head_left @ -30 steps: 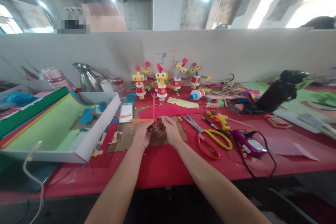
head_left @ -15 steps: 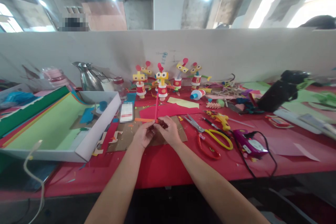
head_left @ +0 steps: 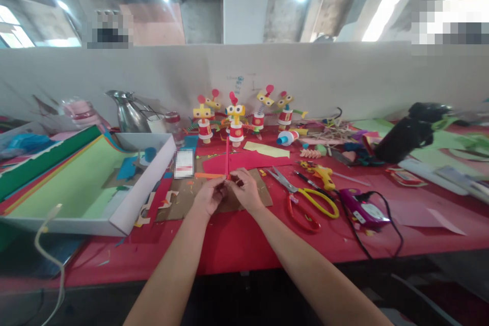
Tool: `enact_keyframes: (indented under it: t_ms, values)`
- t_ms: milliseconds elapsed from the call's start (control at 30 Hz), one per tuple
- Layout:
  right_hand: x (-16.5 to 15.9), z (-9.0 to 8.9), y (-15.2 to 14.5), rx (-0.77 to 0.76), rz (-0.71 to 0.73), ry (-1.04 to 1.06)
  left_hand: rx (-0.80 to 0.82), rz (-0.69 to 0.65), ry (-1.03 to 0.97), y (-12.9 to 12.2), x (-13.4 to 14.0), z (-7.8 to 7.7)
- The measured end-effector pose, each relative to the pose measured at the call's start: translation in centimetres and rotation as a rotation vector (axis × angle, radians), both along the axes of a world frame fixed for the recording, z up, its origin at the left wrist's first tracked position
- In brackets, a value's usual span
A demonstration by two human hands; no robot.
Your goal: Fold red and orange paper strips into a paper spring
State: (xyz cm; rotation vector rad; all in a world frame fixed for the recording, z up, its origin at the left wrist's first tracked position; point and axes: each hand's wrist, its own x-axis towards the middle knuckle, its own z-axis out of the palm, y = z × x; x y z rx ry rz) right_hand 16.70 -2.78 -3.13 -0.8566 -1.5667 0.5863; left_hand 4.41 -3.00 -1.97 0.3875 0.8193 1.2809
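Observation:
My left hand (head_left: 209, 197) and my right hand (head_left: 246, 189) meet above a brown cardboard sheet (head_left: 179, 206), fingertips pinched together. Between them they hold two narrow paper strips where these cross. The red strip (head_left: 228, 155) points away from me, and the orange strip (head_left: 205, 175) sticks out to the left. My fingers hide most of the crossing point. Behind the strips lies a piece of red paper (head_left: 255, 161). Several small cup figures with yellow heads, one of them a front figure (head_left: 236, 132), stand farther back.
Scissors (head_left: 301, 201), a yellow glue gun (head_left: 325, 177) and a purple power box (head_left: 369, 211) with a black cord lie to the right. A white box (head_left: 145, 183) of coloured paper fills the left. A black bottle (head_left: 405, 135) and a steel jug (head_left: 128, 112) stand behind.
Both hands stay in nearly the same place, with small finger movements. The orange strip reaches slightly farther left, and the red strip has tilted a little.

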Motion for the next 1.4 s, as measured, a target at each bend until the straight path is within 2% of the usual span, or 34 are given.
enact_keyframes:
  t_ms: [167,333,467,700,967,1100,1300,1400]
  values:
    - [-0.3,-0.5,0.2,-0.121,0.036,0.097,0.171,0.123,0.172,0.0,0.0,-0.2]
    - [-0.5,-0.6,0.1,-0.275,0.151,0.223,0.211,0.134,0.234,-0.4,0.3,0.0]
    - [-0.4,-0.2,0.2,-0.358,0.176,0.297,0.255,0.096,0.288,-0.6,0.5,-0.3]
    - [-0.4,-0.3,0.5,-0.389,0.138,0.309,0.244,0.071,0.383,-0.3,0.4,-1.6]
    - [-0.8,-0.4,0.3,-0.451,0.170,0.386,0.241,0.093,0.338,-0.5,0.7,-1.5]
    - [-0.7,-0.4,0.3,-0.419,0.204,0.318,0.254,0.143,0.405,-0.4,0.7,-1.6]
    - [-0.6,-0.8,0.5,-0.310,0.118,0.183,0.247,0.170,0.419,-0.5,0.9,-1.4]
    - [-0.6,-0.8,0.5,-0.300,0.092,0.164,0.264,0.193,0.351,-0.5,0.9,-1.1]
